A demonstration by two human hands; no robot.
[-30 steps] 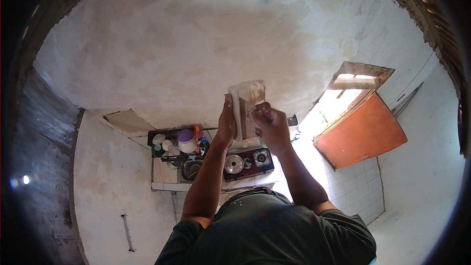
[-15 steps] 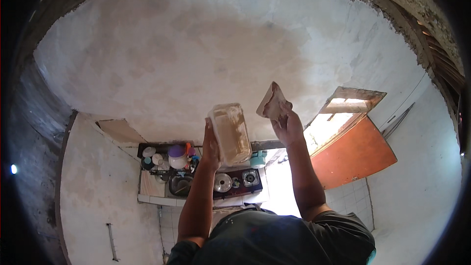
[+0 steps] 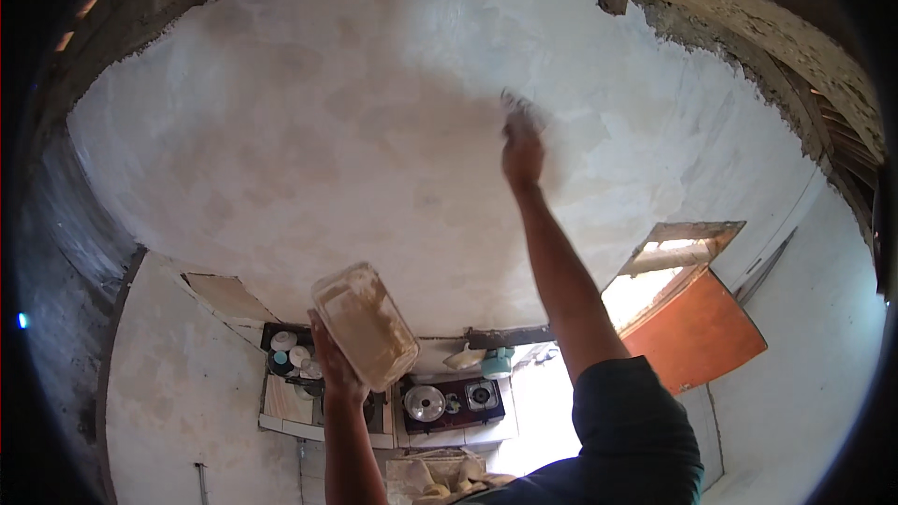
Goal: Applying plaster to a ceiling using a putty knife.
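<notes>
My left hand (image 3: 335, 365) is closed along the side of a clear rectangular plastic tub (image 3: 409, 353), tilted, with pale brown paste smeared inside it. My right arm is stretched up to the patchy white and beige wall (image 3: 374, 168). At its end my right hand (image 3: 522, 157) grips a flat putty spreader (image 3: 520, 108), which is blurred and appears to be against the wall. The fingers of that hand are partly hidden from this side.
Below are a two-burner stove (image 3: 454, 404) with a round silver lid (image 3: 425, 403), a turquoise pot (image 3: 497, 363), and stacked dishes (image 3: 283, 341) at the counter's left. An orange door (image 3: 687, 332) stands on the right by a bright opening. Rough bare masonry (image 3: 702, 19) edges the wall above.
My right hand has risen with the spreader from beside the tub to the wall. The tub, in my left hand, has moved lower and to the left and is tilted more.
</notes>
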